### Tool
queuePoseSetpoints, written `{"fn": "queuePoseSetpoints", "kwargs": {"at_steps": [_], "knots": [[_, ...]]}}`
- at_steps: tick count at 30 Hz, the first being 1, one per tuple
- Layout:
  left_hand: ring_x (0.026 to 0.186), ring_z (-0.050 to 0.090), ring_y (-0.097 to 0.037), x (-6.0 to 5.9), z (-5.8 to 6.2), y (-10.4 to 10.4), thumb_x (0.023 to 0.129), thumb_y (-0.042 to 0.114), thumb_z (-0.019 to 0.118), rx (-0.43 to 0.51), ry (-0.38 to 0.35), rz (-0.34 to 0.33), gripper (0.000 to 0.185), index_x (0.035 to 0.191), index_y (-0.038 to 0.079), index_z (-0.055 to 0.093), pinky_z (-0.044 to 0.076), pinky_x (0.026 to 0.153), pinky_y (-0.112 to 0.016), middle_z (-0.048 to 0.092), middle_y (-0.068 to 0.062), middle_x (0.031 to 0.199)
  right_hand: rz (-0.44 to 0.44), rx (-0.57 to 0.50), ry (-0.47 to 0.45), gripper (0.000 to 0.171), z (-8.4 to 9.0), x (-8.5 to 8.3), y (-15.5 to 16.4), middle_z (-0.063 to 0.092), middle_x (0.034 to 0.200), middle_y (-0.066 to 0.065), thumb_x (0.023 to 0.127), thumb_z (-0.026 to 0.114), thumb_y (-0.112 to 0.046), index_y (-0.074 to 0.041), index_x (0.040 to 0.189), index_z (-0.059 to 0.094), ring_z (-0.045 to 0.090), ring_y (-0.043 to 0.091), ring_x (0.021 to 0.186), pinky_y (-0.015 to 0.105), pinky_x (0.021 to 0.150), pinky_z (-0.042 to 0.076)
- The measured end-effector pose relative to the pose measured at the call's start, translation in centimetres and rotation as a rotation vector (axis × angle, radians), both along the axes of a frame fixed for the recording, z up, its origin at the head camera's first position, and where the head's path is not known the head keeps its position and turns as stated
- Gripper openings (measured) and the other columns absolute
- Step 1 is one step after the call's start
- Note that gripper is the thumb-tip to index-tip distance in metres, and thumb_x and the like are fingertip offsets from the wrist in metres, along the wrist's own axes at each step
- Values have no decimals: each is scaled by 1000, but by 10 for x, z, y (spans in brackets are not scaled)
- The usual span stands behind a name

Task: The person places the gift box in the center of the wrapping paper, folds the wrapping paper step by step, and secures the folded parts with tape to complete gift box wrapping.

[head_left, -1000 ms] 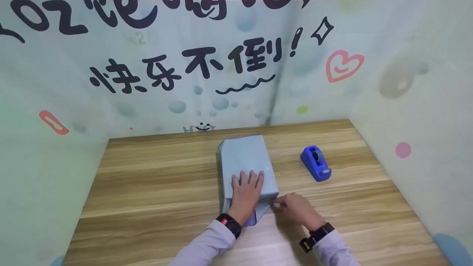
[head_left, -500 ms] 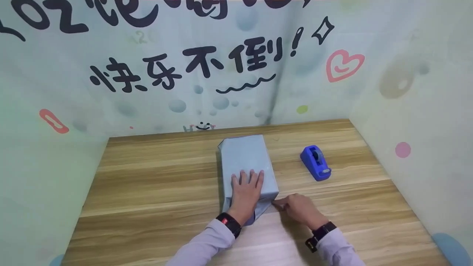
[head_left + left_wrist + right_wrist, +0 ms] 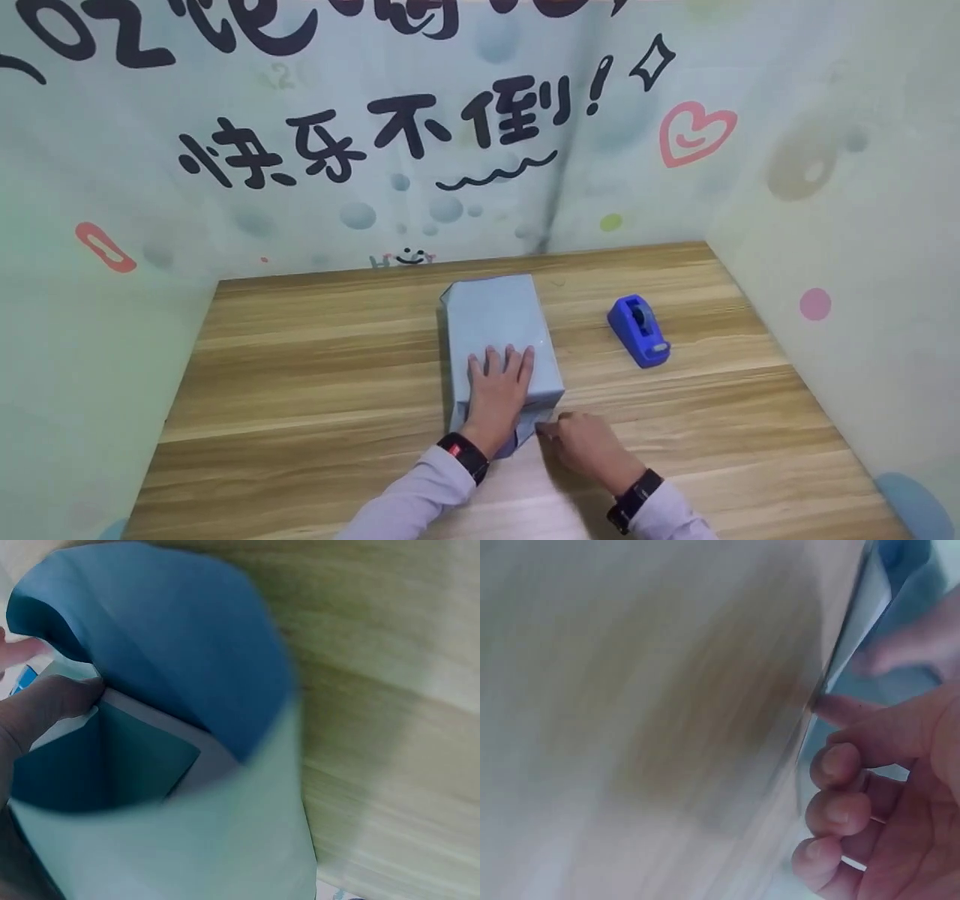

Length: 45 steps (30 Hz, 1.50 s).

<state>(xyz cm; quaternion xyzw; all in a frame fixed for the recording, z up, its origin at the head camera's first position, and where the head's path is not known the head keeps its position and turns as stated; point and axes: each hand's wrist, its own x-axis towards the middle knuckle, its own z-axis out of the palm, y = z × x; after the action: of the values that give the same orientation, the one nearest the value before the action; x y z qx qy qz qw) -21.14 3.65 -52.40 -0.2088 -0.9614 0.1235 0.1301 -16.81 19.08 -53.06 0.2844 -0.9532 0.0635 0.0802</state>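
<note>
- The blue-grey wrapped box (image 3: 501, 319) lies mid-table, its far end near the back wall.
- At its near end, a loose paper flap (image 3: 531, 424) spreads out.
- The left hand (image 3: 496, 394) lies flat on the near part of the top, 4 fingers spread, gripping nothing.
- The right hand (image 3: 591, 444), apart from the left, touches the flap's right edge with 1 extended index finger (image 3: 846, 709); 3 other fingers are loosely curled.
- A blue tape dispenser (image 3: 640, 331) stands right of the box.
- 2 black wrist straps (image 3: 464, 454) circle the wrists.
</note>
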Motion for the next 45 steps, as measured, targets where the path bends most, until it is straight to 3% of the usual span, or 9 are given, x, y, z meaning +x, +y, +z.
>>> {"fn": "queuePoseSetpoints", "kwargs": {"at_steps": [5, 10, 13, 19, 26, 31, 34, 39, 45], "knots": [[121, 41, -37, 0, -1, -1, 71, 44, 70, 29, 34, -6, 86, 141, 17, 27, 36, 93, -59, 43, -8, 134, 128, 55, 80, 18, -2, 27, -24, 52, 53, -1, 72, 63, -11, -26, 81, 67, 44, 12, 42, 25, 35, 27], [122, 40, -35, -1, 1, -1, 75, 44, 67, 23, 26, -17, 83, 141, 17, 26, 36, 93, -57, 42, -7, 135, 255, -63, -79, 21, 5, 40, -32, 61, 62, -8, 74, 63, -12, -27, 88, 71, 51, 5, 54, 20, 44, 35], [123, 40, -34, -2, 0, -3, 75, 43, 67, 20, 23, -29, 85, 142, 16, 23, 36, 94, -56, 41, -7, 137, 213, -185, -43, 15, 12, 25, -24, 62, 72, -7, 72, 66, -10, -21, 81, 72, 52, 8, 67, 22, 59, 42], [129, 36, -32, -1, -2, -9, 78, 47, 64, 13, -10, -45, 91, 145, 15, 11, 34, 101, -53, 34, -6, 144, 50, -258, 271, 25, 17, -24, -7, 55, 107, 16, 64, 63, 7, -6, 84, 59, 51, 31, 99, 41, 83, 46], [130, 34, -31, 3, -6, -18, 74, 45, 68, 104, 30, -74, 99, 144, 15, 5, 31, 104, -51, 30, -12, 142, 101, -93, 222, 65, 7, -47, -8, 42, 135, 20, 65, 68, 6, -1, 125, 43, 39, 37, 126, 48, 99, 39], [130, 33, -30, 6, -1, -32, 69, 26, 74, 389, -20, -103, 96, 144, 13, 15, 30, 107, -47, 29, -12, 141, 72, -118, 209, 73, 3, -48, -12, 41, 136, 17, 61, 78, 0, -9, 126, 47, 38, 37, 125, 52, 92, 43], [129, 32, -33, 10, 1, -45, 62, 26, 80, 584, -68, -38, 99, 142, 11, 23, 30, 106, -47, 31, -14, 141, 69, -139, 199, 76, 2, -45, -13, 41, 136, 17, 60, 80, -3, -12, 128, 47, 39, 38, 124, 52, 89, 44], [123, 38, -36, 23, -5, -69, 62, 29, 82, 830, -207, 209, 101, 141, 5, 23, 34, 101, -48, 35, -19, 136, 72, -123, 216, 71, 1, -37, -16, 41, 136, 17, 65, 79, -15, -11, 128, 47, 39, 40, 124, 58, 94, 37], [88, 61, -24, 30, -6, -86, 74, 32, 71, 948, -326, 368, 50, 111, 4, 54, 50, 72, -38, 61, -11, 100, 217, -146, 242, 53, 3, -40, -23, 38, 140, 13, 69, 72, -3, -5, 117, 49, 36, 32, 129, 53, 104, 30]]}}
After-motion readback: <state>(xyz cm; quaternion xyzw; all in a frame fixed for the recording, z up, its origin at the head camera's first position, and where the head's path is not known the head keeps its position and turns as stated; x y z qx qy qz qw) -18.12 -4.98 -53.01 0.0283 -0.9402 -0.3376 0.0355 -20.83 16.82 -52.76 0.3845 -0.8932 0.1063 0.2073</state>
